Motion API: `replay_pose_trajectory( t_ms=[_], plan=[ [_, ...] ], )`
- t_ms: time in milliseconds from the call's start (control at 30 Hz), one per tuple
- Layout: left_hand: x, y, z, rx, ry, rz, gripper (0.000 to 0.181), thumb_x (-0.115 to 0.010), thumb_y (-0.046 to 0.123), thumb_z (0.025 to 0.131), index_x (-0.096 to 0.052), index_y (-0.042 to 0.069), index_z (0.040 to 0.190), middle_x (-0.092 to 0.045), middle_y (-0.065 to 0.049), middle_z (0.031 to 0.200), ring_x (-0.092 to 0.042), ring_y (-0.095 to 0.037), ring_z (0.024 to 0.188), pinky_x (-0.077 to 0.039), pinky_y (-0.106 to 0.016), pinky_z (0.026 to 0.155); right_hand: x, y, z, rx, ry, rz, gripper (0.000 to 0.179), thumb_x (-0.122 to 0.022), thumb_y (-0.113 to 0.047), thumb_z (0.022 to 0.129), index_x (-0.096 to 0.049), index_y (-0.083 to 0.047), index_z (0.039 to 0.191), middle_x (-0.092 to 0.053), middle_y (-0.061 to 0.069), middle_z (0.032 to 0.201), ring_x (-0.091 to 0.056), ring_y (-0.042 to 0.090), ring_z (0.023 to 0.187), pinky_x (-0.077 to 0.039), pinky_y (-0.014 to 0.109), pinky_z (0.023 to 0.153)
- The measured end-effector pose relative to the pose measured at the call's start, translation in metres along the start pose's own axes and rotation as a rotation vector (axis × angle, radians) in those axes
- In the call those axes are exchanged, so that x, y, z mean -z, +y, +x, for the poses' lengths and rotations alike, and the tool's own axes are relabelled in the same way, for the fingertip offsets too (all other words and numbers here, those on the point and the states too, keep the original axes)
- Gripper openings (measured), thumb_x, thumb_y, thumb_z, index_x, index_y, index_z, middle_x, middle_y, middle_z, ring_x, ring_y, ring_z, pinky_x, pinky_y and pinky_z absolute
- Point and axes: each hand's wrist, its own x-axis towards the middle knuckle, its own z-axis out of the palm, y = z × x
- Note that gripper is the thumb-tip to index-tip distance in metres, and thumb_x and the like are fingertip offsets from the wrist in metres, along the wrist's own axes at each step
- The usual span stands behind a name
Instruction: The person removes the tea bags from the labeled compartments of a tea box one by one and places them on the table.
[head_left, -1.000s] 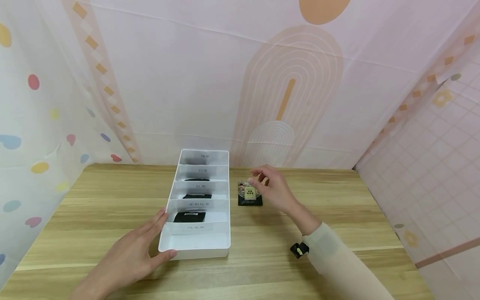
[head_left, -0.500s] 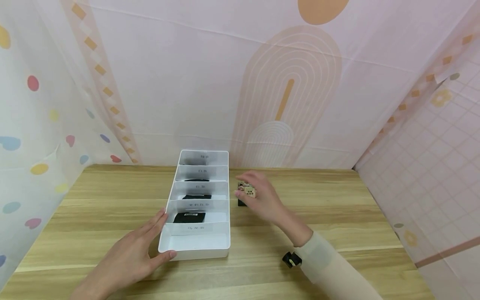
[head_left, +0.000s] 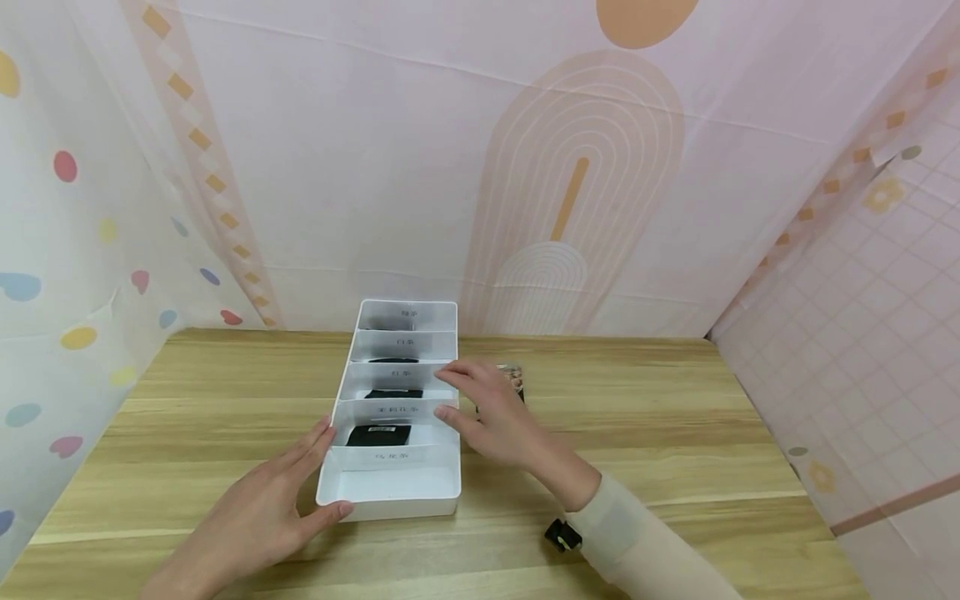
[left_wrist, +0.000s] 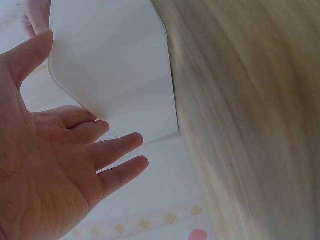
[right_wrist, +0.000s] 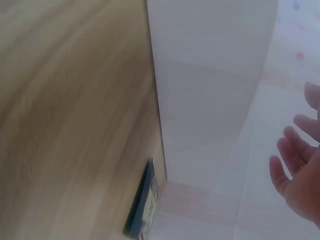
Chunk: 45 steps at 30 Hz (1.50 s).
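A long white divided box [head_left: 405,507] stands on the wooden table, with paper labels on its compartment walls. My left hand [head_left: 258,504] rests against its near left corner, thumb on the front wall and straight fingers along the left side. Over the box's right rim, my right hand [head_left: 498,412] reaches in with thumb and fingers spread; the right wrist view shows nothing in its grasp. Just right of the box lies a black packet [head_left: 513,378] with a food picture, mostly hidden behind the right hand. A flat black packet [head_left: 378,434] lies in the second compartment from the front.
Dark packets also show in the compartments farther back, one of them a black packet [head_left: 393,393] in the middle. A small black device [head_left: 562,535] sits at the right sleeve [head_left: 637,542]. Patterned cloth [head_left: 375,167] hangs behind the wooden table [head_left: 675,467].
My right hand has moved left from above the picture packet to the box's right rim. The packet stays on the table. My left hand and the box have not moved.
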Motion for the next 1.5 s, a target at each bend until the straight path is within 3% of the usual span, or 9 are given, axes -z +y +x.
replay_pose_trajectory(
  t_ms=[267,667,1000,1300,1500],
  plan=[
    [0.0,0.001,0.0,0.014,-0.007,-0.006,0.097,-0.077,0.061,0.089,-0.046,-0.002,0.156,-0.044,-0.018,0.162,-0.058,-0.042,0.133,-0.053,-0.059,0.099,-0.014,-0.008,0.002,0.027,-0.091,-0.031,0.052,-0.061,-0.03,0.108,-0.053,-0.006,0.153,-0.051,0.012,0.155,-0.041,0.028,0.147,-0.031,0.054,0.122],
    [0.001,0.0,0.0,-0.011,0.005,0.001,0.096,-0.078,0.058,0.089,-0.045,-0.002,0.156,-0.044,-0.019,0.161,-0.06,-0.042,0.13,-0.054,-0.058,0.097,-0.035,-0.018,0.005,0.06,-0.138,-0.105,0.053,-0.062,-0.041,0.106,-0.055,-0.015,0.152,-0.053,0.0,0.152,-0.046,0.017,0.141,-0.04,0.04,0.117],
    [0.0,0.0,0.0,-0.011,0.006,-0.004,0.096,-0.078,0.058,0.089,-0.045,-0.003,0.156,-0.044,-0.02,0.161,-0.061,-0.042,0.13,-0.054,-0.058,0.096,-0.047,-0.021,0.009,0.121,-0.134,-0.115,0.052,-0.066,-0.038,0.104,-0.059,-0.011,0.148,-0.058,0.003,0.147,-0.053,0.016,0.134,-0.044,0.031,0.112],
    [0.0,0.0,0.001,-0.002,0.007,-0.009,0.096,-0.078,0.059,0.089,-0.046,-0.002,0.156,-0.044,-0.019,0.162,-0.06,-0.041,0.13,-0.055,-0.058,0.095,-0.054,-0.024,0.014,0.095,-0.158,-0.149,0.05,-0.067,-0.038,0.104,-0.063,-0.011,0.145,-0.062,0.002,0.143,-0.056,0.017,0.132,-0.046,0.034,0.11],
    [-0.002,-0.001,0.0,-0.01,0.016,-0.005,0.096,-0.079,0.058,0.088,-0.046,-0.002,0.156,-0.045,-0.019,0.161,-0.061,-0.04,0.13,-0.054,-0.057,0.095,-0.059,-0.023,0.016,0.112,-0.163,-0.209,0.038,-0.069,-0.036,0.103,-0.072,-0.015,0.134,-0.07,-0.002,0.131,-0.06,0.013,0.126,-0.045,0.032,0.111]
  ],
)
